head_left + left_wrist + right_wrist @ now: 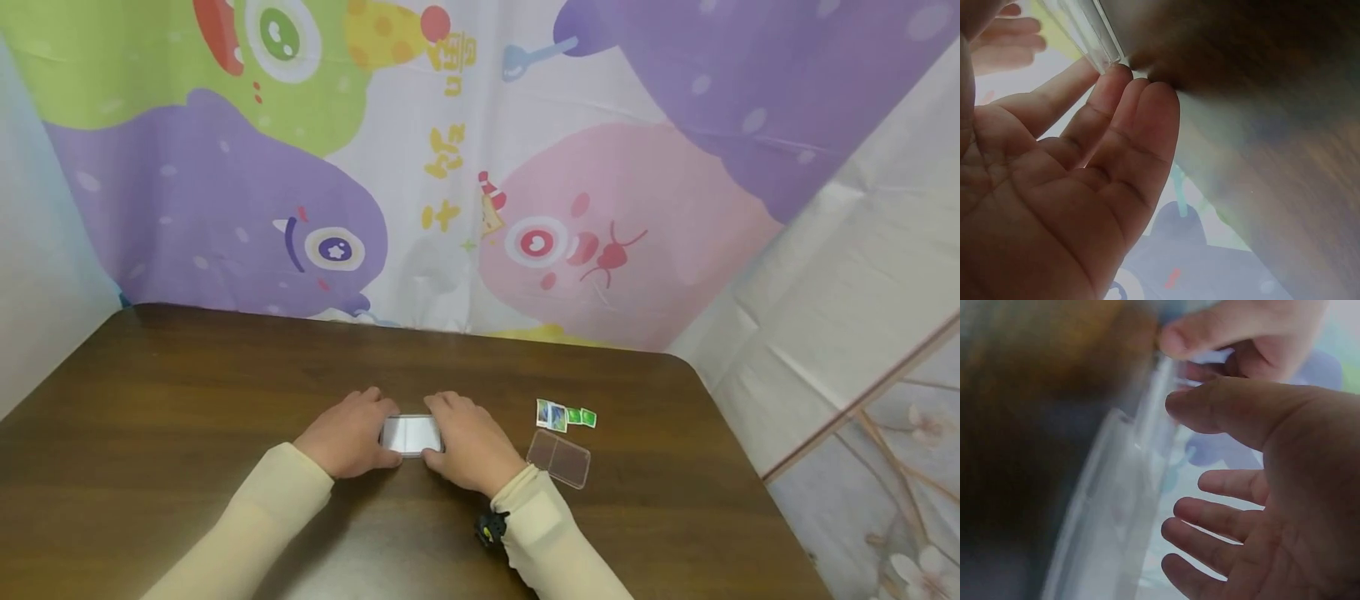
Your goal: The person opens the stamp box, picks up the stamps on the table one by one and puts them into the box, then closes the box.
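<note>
A small flat clear plastic box [412, 436] with a whitish inside and a line across its middle lies on the table between both hands. My left hand [352, 435] holds its left end, thumb at the near side and fingers at the far side. In the left wrist view the fingertips [1117, 78] meet the clear edge of the box [1100, 37]. At the right end is my right hand [472, 442], thumb near the close corner. In the right wrist view its fingers [1210, 544] are loosely spread, with nothing between them.
Right of the right hand lies a clear, shallow plastic piece [558, 458] like a lid, with a line across it. Just beyond it are several small printed cards [557, 416], blue and green. A cartoon-print curtain [420, 275] hangs behind the brown table [225, 367].
</note>
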Available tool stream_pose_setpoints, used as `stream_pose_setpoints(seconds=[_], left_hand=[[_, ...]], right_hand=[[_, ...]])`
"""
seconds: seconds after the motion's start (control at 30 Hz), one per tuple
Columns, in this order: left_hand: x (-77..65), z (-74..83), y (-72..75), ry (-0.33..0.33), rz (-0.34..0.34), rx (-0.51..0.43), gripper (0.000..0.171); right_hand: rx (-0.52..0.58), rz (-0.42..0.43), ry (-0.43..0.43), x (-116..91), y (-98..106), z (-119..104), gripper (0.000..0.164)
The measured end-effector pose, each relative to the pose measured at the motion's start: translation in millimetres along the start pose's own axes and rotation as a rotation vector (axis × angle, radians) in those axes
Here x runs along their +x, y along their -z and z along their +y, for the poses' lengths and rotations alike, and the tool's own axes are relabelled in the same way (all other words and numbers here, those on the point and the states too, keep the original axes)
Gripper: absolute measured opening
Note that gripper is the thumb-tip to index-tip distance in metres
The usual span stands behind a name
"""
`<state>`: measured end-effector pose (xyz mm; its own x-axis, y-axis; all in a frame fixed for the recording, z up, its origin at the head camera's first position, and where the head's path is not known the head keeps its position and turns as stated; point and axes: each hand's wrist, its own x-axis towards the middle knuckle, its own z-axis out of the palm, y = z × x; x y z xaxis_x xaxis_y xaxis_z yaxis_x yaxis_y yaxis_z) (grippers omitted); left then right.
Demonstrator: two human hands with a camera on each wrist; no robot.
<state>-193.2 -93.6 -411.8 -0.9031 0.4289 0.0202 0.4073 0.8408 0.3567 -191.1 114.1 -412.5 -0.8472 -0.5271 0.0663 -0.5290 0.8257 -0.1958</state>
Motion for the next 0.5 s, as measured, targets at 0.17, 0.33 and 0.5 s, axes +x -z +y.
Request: stream_pose_setpoints(seconds=[0.17, 0.33, 0.5], left_hand=[[-0.9, -0.2, 0.1, -0.003, -0.004, -0.006, 0.049], [-1.8, -0.1, 1.8, -0.010, -0.006, -0.017, 0.050], [-2.2, -0.6, 2.6, -0.011, -0.005, -0.015, 0.050]], right_hand=[[-0.028, -0.014, 0.000, 1.2, -9.6, -1.4, 0.063], [-0.023, -0.018, 0.006, 1.2, -10.8, -0.6, 0.060], [-0.033, -0.010, 0.039, 1.8, -12.0, -0.9, 0.053]])
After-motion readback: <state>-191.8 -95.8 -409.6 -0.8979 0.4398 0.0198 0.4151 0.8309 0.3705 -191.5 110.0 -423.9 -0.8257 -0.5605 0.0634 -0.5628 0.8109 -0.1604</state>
